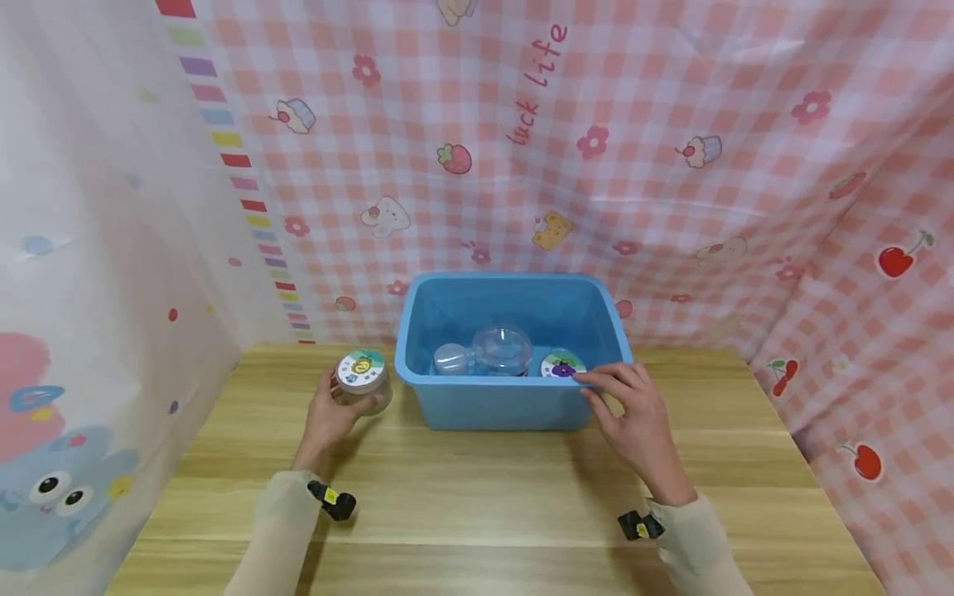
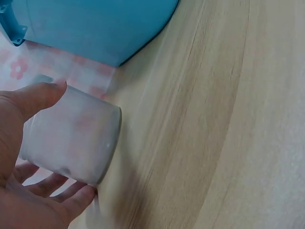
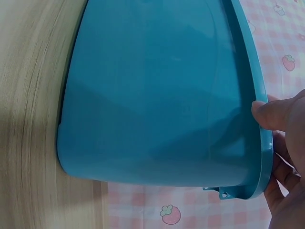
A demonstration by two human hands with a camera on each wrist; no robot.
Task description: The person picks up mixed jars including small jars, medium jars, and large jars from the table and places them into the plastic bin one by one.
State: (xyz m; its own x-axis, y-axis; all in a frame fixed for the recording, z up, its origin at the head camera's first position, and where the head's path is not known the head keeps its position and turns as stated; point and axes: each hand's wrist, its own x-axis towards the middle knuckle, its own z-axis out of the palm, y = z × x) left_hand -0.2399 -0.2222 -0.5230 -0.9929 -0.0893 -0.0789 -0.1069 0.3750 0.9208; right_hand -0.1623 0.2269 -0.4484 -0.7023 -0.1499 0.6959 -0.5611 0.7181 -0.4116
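Note:
At the left of the head view, my left hand (image 1: 330, 418) holds a clear plastic jar (image 1: 376, 397) with a printed round lid. Thumb and fingers go round the jar's sides in the left wrist view, and its base is at the wooden tabletop. My right hand (image 1: 633, 414) is at the front right of a blue plastic bin (image 1: 507, 407). There the thumb lies against the outside of the rim (image 3: 261, 143) and the fingers reach over it. Inside the bin are a clear container (image 1: 503, 348), a smaller clear piece (image 1: 451, 358) and a jar with a purple-fruit lid (image 1: 561, 364).
The bin stands at the back of the wooden table (image 1: 462, 513), close to a pink checked cloth (image 1: 477, 199) hanging behind. A white patterned cloth (image 1: 134, 248) hangs along the left side. Each wrist wears a small black camera.

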